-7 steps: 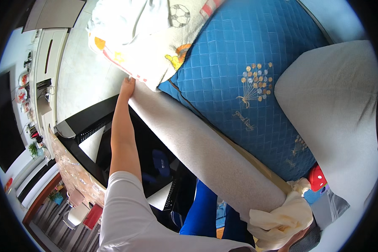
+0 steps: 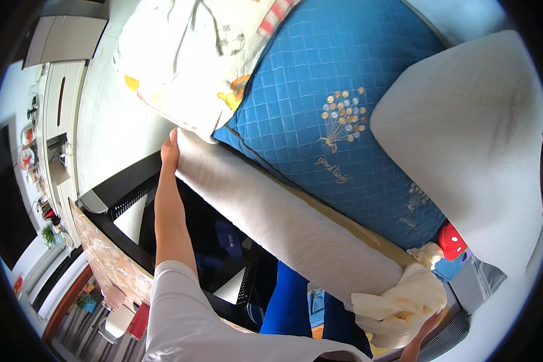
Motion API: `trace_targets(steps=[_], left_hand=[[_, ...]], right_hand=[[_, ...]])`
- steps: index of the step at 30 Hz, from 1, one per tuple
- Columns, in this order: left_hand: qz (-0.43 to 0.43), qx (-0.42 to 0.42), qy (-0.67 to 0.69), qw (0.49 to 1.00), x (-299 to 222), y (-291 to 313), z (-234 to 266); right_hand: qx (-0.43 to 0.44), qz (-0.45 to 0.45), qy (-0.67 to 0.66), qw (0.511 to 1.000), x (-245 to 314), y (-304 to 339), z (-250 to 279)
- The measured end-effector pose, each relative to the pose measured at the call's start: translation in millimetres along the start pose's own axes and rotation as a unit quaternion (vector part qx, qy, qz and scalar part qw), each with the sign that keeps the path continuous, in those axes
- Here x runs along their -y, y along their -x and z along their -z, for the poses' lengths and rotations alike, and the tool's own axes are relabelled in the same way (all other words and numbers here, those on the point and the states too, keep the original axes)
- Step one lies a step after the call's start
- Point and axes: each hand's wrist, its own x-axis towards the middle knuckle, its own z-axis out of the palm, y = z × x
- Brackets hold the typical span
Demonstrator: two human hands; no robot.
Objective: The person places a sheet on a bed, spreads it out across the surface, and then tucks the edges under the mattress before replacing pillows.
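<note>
A long strip of pale grey fleece-like cloth (image 2: 283, 217) is seen stretched along the near edge of a bed, between the person's two hands. The left hand (image 2: 170, 148) is extended at the end of a straight bare arm and is laid against the far end of the strip, fingers together and flat on the cloth; whether the cloth is pinched between them cannot be told. The right hand (image 2: 427, 329) is seen only in part at the lower edge, under a bunched cream-coloured cloth (image 2: 398, 304) that lies at the near end of the grey strip; its grip is hidden, so it cannot be told whether it is closed.

Beyond the strip, a blue quilted cushion with a gold embroidered motif (image 2: 338, 102) lies on the bed, and a white printed cloth with cartoon figures (image 2: 187, 54) is heaped at its far end. A broad light grey pad (image 2: 470, 151) overlaps the cushion on the right. A small red object (image 2: 451, 241) is tucked between the cushion and the cream cloth.

Judged from how things lie, the grey strip has been drawn out straight along the edge, while its near end is bunched and not yet smoothed.
</note>
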Motion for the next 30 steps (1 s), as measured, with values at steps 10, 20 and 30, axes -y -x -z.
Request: trace_targets(steps=[10,20,30], left_hand=[[-0.03,-0.04,-0.052,0.997,-44,68,84],[-0.125,-0.121,-0.111,0.979,-156,239,198],[-0.261,-0.265,-0.101,0.923,-206,430,305]], right_hand=[[-0.004,-0.019,0.23,0.973,-97,-58,39],[-0.016,0.049,0.146,0.988,-118,-99,64],[0.056,0.026,-0.041,0.997,-181,-79,119]])
